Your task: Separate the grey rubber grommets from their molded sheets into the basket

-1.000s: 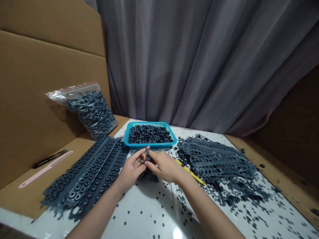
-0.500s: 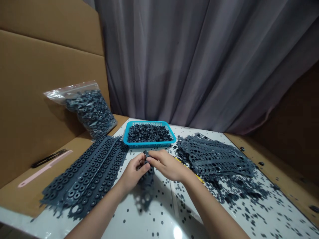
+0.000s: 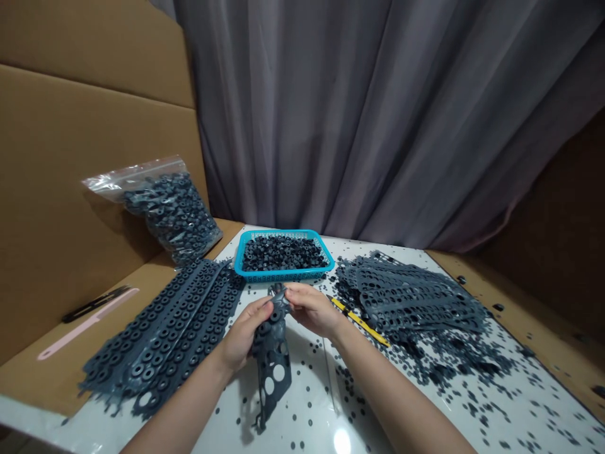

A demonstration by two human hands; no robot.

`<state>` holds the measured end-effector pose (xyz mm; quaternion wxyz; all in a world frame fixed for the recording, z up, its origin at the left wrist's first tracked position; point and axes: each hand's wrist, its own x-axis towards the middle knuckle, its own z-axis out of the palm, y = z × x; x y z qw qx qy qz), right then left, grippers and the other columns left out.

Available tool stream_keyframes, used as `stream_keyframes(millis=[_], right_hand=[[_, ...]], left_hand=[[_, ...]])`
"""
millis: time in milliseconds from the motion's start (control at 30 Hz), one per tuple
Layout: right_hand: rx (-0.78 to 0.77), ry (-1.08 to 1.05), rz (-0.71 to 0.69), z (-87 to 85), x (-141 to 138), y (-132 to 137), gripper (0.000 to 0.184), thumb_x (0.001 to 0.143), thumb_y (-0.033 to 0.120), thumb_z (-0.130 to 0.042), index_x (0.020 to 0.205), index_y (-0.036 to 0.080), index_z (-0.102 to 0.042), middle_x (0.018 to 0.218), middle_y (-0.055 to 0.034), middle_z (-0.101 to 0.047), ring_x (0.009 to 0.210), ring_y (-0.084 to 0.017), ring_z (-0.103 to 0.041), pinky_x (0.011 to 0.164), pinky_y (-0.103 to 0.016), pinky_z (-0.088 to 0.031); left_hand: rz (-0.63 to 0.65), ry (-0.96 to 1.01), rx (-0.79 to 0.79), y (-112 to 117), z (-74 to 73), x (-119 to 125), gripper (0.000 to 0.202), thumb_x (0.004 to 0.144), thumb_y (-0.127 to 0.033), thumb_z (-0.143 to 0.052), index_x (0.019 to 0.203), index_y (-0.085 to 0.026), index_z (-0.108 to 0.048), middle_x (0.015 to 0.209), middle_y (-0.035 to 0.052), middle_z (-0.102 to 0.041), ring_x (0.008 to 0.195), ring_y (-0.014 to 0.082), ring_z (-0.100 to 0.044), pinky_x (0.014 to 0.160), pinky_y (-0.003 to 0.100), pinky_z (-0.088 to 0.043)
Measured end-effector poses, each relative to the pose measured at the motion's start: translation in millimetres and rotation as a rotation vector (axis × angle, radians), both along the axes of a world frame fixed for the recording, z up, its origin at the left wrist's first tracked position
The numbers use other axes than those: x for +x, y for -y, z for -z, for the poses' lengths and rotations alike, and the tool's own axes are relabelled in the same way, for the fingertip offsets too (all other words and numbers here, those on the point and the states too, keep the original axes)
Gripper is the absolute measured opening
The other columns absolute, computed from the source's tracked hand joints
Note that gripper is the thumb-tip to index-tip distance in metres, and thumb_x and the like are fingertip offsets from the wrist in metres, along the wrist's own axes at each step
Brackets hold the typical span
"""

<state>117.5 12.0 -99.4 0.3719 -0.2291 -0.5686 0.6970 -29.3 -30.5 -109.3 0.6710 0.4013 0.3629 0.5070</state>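
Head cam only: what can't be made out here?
Head view:
- Grey perforated strip: top end hidden by the left hand and right hand pinching it.
- Yellow tool: too small to identify.
- Black tool: too small to identify.
- Zip bag: pieces blurred by its plastic.
- Blue basket: floor hidden by black rings.

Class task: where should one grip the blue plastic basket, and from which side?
Take the blue plastic basket by its two short rims, from above, one hand each: it is shallow and rectangular, sits flat, and the dark rings fill it nearly level.
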Motion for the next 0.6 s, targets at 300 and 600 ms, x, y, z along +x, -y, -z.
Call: stream_keyframes(millis=[300, 600], right_hand=[[0.392, 0.155, 0.109, -34.7, 21.7, 4.5, 0.035, 0.09, 0.044, -0.035, 0.064, 0.02, -0.037, 0.06, 0.0019, -0.034, 0.058, -0.014, -0.034, 0.058, -0.028, -0.031], [0.932, 0.965, 0.187, -62.5, 25.7, 30.5, 0.026, 0.091, 0.039, -0.041, 0.078, 0.017, -0.048, 0.076, -0.0027, -0.054, 0.068, -0.015, -0.045, 0.063, -0.027, -0.033]], left_hand=[[-0.034, -0.046, 0.079, -6.2, 2.3, -6.0, 0.034, 0.066, -0.048, -0.069, 0.078, -0.015, -0.068, 0.066, 0.0009, -0.064, 0.063, 0.0152, -0.055, 0.063, 0.025, -0.042], [0.033, -0.384, 0.448, -6.9, -1.2, -11.8, 0.026, 0.079, -0.042, -0.056, 0.084, -0.017, -0.064, 0.077, 0.0023, -0.059, 0.076, 0.0189, -0.051, 0.07, 0.025, -0.039]])
